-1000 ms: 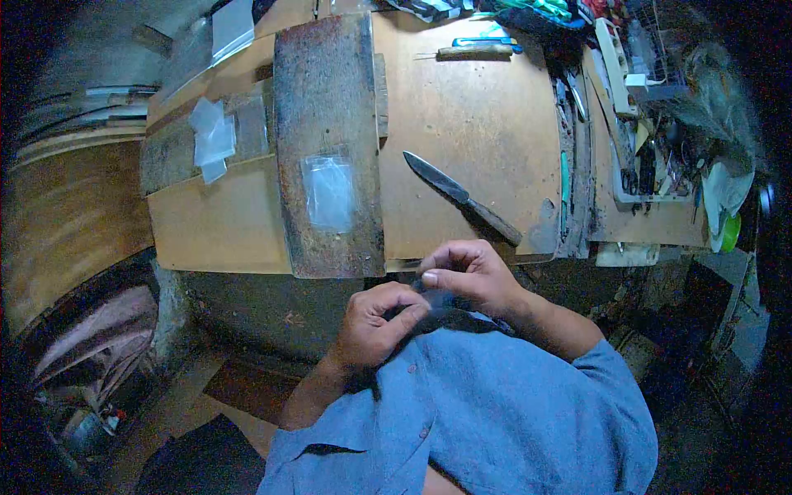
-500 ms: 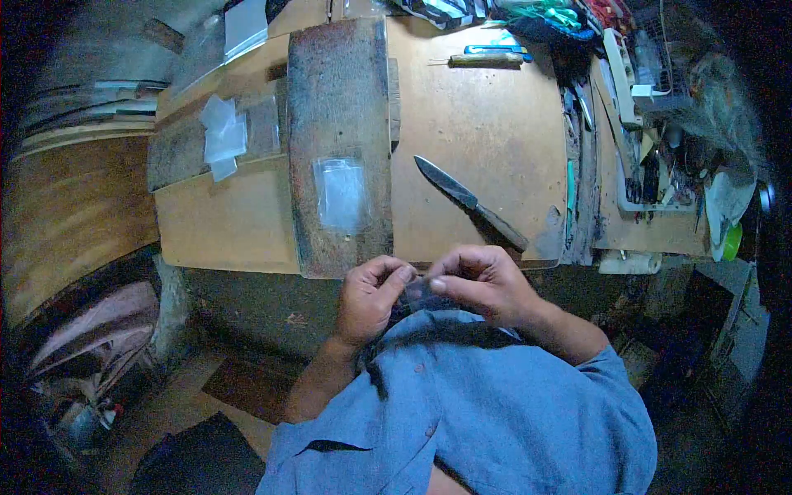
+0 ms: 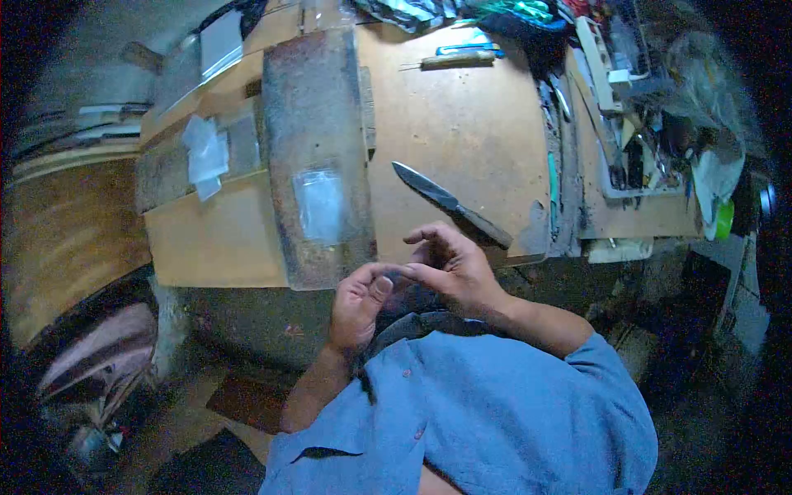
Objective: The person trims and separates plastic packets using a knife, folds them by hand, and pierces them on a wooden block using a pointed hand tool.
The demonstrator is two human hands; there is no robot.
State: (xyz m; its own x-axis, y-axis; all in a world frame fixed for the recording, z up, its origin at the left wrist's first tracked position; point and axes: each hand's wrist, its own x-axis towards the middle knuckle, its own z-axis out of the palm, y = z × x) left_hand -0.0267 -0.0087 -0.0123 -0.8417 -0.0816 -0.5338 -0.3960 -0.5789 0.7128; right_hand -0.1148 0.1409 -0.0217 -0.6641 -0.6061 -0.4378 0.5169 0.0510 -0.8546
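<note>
Leftmost on the worktable (image 3: 214,243) sits a loose pile of clear plastic pieces (image 3: 206,153), overlapping at odd angles. Beside it, a worn wooden board (image 3: 313,107) carries a neater stack of clear plastic sleeves (image 3: 320,206), lying flat near its closer end. The plastic looks very light, limp and slippery; it would probably crease readily, and layers may cling together. An edge or corner, lightly pinched between thumb and fingertip, seems the best place to take hold.

Off the table's near edge, in front of the shirt (image 3: 495,388), the left hand (image 3: 355,309) has its thumb and forefinger drawn close together. A faint, filmy patch shows by the fingertips, perhaps another plastic piece, but whether it is gripped I cannot tell. A knife (image 3: 437,195) with a wooden handle lies diagonally on the table beyond, its point towards the board. The right hand (image 3: 462,276) is open, forefinger raised away from the thumb, whose tip meets the left fingers. Farther back, a wooden-handled awl (image 3: 458,60) lies beside a blue cutter (image 3: 470,49). Rightmost, a white tray (image 3: 648,194) holds jumbled tools, near a power strip (image 3: 598,66).
</note>
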